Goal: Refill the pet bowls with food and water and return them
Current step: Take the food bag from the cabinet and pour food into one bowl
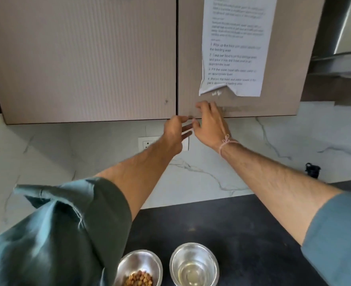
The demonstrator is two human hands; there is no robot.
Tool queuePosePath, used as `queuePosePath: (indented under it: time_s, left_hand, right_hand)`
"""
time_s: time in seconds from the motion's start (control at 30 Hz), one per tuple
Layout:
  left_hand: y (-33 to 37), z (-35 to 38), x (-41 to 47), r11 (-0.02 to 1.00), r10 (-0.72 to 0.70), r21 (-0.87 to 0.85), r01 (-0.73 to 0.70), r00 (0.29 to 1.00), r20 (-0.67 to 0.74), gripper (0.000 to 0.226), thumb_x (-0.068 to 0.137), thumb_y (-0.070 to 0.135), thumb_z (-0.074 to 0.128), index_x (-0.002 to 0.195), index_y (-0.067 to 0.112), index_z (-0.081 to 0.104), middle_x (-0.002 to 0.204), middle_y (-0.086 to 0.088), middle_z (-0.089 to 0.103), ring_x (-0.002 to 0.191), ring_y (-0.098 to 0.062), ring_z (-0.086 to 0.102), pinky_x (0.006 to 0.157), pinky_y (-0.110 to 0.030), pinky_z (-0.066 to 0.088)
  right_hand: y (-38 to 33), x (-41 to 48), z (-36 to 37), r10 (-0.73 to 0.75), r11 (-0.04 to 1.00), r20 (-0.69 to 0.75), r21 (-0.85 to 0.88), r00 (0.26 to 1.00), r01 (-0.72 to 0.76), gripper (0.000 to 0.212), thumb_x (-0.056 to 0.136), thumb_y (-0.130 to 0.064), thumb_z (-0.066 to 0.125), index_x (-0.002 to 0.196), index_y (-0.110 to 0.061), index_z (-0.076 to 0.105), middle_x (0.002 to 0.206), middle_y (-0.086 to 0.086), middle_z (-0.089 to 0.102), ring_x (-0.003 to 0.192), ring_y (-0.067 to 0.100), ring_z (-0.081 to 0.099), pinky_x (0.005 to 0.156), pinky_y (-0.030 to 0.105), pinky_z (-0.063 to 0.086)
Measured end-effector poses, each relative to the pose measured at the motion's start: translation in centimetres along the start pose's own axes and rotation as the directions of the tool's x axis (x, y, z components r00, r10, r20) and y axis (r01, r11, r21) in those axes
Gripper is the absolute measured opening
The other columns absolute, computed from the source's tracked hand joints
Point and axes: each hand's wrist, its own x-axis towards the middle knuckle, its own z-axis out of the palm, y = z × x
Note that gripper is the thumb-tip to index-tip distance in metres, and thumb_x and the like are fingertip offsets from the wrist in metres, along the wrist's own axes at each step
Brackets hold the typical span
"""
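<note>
Two steel pet bowls stand on the dark counter at the bottom of the view. The left bowl [140,265] holds brown kibble, and my left sleeve covers part of it. The right bowl [194,263] holds a little clear water. Both my arms reach up to the wall cabinets. My left hand [175,131] is at the lower edge where the two doors meet, fingers loosely spread. My right hand [208,122] lies with straight fingers against the bottom of the right cabinet door [240,106]. Neither hand holds anything.
A printed instruction sheet [235,46] with a torn lower edge hangs on the right door. A white wall socket [147,143] sits on the marble backsplash behind my hands. A steel range hood [339,56] is at the right, with a small dark object [312,169] below it.
</note>
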Motion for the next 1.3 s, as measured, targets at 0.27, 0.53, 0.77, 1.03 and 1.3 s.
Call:
queuePosePath:
  time_s: [0.27, 0.53, 0.77, 1.03, 1.3]
  left_hand:
    - [-0.2, 1.1, -2.0, 0.979, -0.035, -0.202, 0.036, 0.999, 0.009, 0.03, 0.089, -0.004, 0.039, 0.094, -0.001, 0.069, 0.093, -0.011, 0.074, 0.094, -0.029, 0.068, 0.09, -0.043, 0.057]
    - [-0.1, 2.7, -6.8, 0.957, 0.037, -0.284, -0.06, 0.996, -0.085, 0.03, 0.091, 0.018, 0.037, 0.08, 0.01, 0.064, 0.085, -0.012, 0.071, 0.081, -0.026, 0.066, 0.07, -0.036, 0.054]
    - [0.0, 7.3, -11.5, 0.924, 0.116, -0.342, -0.172, 0.977, -0.178, 0.026, 0.104, 0.028, 0.036, 0.095, 0.017, 0.058, 0.093, -0.009, 0.072, 0.083, -0.027, 0.066, 0.076, -0.041, 0.055]
    - [-1.0, 14.8, -18.7, 0.938, 0.177, -0.264, -0.225, 0.965, -0.194, 0.012, 0.078, 0.022, 0.046, 0.082, 0.013, 0.053, 0.072, -0.005, 0.059, 0.071, -0.024, 0.056, 0.055, -0.03, 0.05]
    - [-3.3, 24.6, -23.1, 0.977, 0.118, -0.178, -0.114, 0.993, 0.01, 0.039, 0.082, 0.035, 0.046, 0.1, 0.018, 0.077, 0.097, -0.005, 0.073, 0.096, -0.024, 0.07, 0.078, -0.037, 0.055]
  right_hand:
    - [-2.2, 0.4, -1.8, -0.02, 0.995, -0.026, -0.098, 0.999, 0.017, 0.053, 0.09, -0.027, 0.066, 0.138, -0.012, 0.052, 0.14, 0.015, 0.044, 0.125, 0.039, 0.045, 0.101, 0.048, 0.049]
    - [-4.4, -1.1, -4.4, 0.024, 0.995, -0.208, -0.087, 0.978, -0.043, 0.09, 0.077, -0.059, 0.065, 0.15, -0.017, 0.035, 0.157, 0.012, 0.029, 0.125, 0.037, 0.041, 0.095, 0.05, 0.049]
    - [-3.2, -3.1, -10.1, -0.027, 0.992, -0.237, -0.126, 0.971, -0.003, 0.109, 0.073, -0.064, 0.067, 0.159, -0.014, 0.022, 0.166, 0.014, 0.02, 0.138, 0.038, 0.036, 0.103, 0.053, 0.044]
    - [0.9, -8.0, -17.8, -0.109, 0.99, -0.291, 0.056, 0.95, 0.131, 0.111, 0.066, -0.047, 0.067, 0.16, -0.01, 0.02, 0.167, 0.014, 0.02, 0.141, 0.038, 0.034, 0.108, 0.051, 0.041]
    - [7.4, -11.9, -25.5, -0.149, 0.952, -0.336, 0.204, 0.93, 0.226, 0.108, 0.064, -0.039, 0.066, 0.159, -0.008, 0.025, 0.165, 0.014, 0.026, 0.145, 0.034, 0.034, 0.117, 0.053, 0.035]
